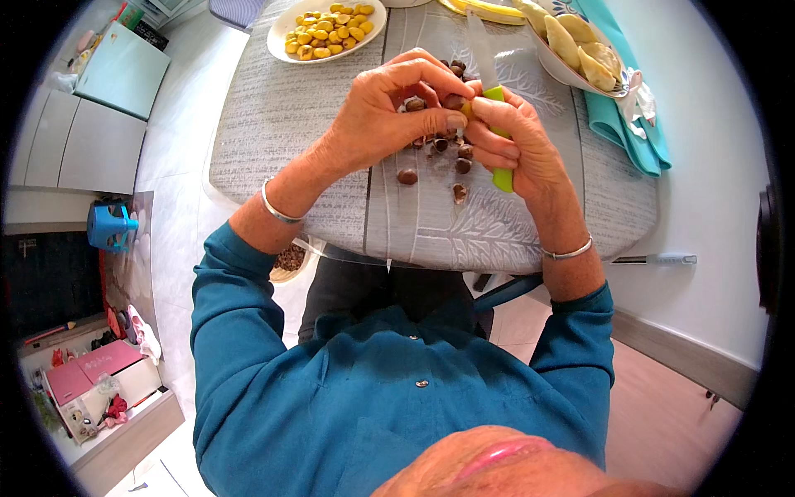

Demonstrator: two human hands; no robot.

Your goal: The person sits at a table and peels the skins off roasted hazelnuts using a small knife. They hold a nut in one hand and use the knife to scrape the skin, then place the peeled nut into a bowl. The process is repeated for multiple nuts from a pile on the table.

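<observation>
A partly peeled chestnut [467, 109], yellow where the shell is off, sits between my hands above the table. My left hand [387, 103] pinches it from the left with thumb and fingers. My right hand [522, 137] meets it from the right, its thumb and fingertips at the nut. The same hand grips a knife [503, 178] by its lime-green handle, with the pale blade [480, 45] pointing away from me. Brown chestnuts and shell pieces lie under and around my hands, among them one chestnut [407, 176] and a broken shell [460, 194].
At the far left, a white plate [280, 51] holds many peeled yellow chestnuts. A patterned bowl [551, 66] of pale dumpling-shaped pieces stands far right, on a turquoise cloth [642, 145]. Beyond the knife lies a yellow banana [493, 12]. A container of brown bits [290, 258] shows below the table edge.
</observation>
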